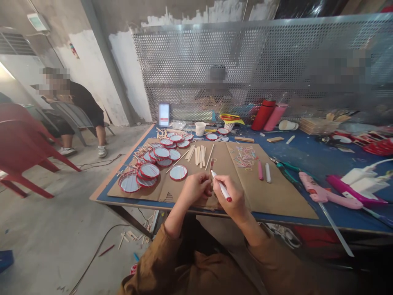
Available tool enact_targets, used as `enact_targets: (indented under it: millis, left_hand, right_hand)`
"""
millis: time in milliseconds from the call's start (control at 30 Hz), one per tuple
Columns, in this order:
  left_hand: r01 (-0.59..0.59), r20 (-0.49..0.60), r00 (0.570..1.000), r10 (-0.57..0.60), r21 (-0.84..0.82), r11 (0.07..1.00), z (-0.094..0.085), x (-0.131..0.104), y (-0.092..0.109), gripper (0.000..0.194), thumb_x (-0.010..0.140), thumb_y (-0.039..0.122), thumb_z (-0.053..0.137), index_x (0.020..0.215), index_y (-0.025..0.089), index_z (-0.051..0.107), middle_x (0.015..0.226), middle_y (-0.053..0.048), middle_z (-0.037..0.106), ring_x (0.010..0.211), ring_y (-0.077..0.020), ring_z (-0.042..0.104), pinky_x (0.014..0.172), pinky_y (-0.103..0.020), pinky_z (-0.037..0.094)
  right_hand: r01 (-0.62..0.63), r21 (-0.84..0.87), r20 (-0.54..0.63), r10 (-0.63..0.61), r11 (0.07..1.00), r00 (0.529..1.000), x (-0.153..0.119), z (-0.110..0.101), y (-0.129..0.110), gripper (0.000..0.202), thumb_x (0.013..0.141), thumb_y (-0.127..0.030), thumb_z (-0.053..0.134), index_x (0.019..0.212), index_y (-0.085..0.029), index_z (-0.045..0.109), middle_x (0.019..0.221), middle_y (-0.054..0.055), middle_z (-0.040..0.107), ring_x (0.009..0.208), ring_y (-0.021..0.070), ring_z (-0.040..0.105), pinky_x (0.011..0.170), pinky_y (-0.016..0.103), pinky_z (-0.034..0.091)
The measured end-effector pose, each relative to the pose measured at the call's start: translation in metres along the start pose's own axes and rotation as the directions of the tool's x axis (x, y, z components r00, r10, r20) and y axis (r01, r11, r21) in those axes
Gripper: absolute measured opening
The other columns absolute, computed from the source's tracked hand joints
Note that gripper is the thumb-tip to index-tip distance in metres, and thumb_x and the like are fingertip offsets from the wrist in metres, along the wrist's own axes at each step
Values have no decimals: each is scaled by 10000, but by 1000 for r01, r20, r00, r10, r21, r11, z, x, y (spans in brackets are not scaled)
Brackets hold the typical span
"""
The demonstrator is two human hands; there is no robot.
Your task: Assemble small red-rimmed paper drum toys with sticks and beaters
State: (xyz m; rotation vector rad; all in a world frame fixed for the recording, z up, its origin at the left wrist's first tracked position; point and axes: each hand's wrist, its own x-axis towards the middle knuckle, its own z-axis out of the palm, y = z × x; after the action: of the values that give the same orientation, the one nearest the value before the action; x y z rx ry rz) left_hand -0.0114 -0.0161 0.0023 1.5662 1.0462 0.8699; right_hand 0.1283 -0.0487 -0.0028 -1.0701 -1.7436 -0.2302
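Note:
In my right hand (231,194) is a white marker pen (224,189) with a red end, its tip pointing up and away from me. My left hand (196,188) is closed, fingers curled around the lower part of a craft stick (212,164) whose upper part looks dark reddish brown. The marker tip is at or very near the stick; whether they touch I cannot tell. Beyond the hands, plain craft sticks (200,156) lie in a row on the cardboard (276,196). Left of them sits a pile of round red-rimmed discs (147,170), with a single disc (178,172) nearer my left hand.
Rubber bands (245,157), a pink pen (260,170) and a white pen (268,173) lie at right. Farther right are pliers (287,172), a pink glue gun (328,192) and a power strip (353,192). Paper cup (200,129), bottles (264,114) and perforated screen (190,65) stand behind.

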Motion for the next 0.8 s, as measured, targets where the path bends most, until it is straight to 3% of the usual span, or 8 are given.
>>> enact_targets:
  millis: [633, 800]
  left_hand:
    - [57, -12, 998, -58, -61, 997, 3, 1, 3, 98, 741, 227, 464, 686, 167, 519, 505, 38, 537, 456, -109, 565, 377, -173, 437]
    - [51, -19, 998, -52, -48, 998, 3, 1, 2, 117, 758, 251, 472, 682, 169, 508, 502, 37, 544, 434, -98, 548, 376, -167, 428]
  right_hand:
    - [64, 33, -11, -64, 997, 998, 2, -2, -2, 84, 868, -174, 524, 934, -196, 572, 739, 34, 687, 639, 166, 668, 595, 255, 519]
    - [16, 18, -17, -16, 1000, 1000, 1, -1, -1, 75, 873, -188, 517, 918, -194, 577, 733, 40, 689, 619, 167, 666, 582, 252, 518]
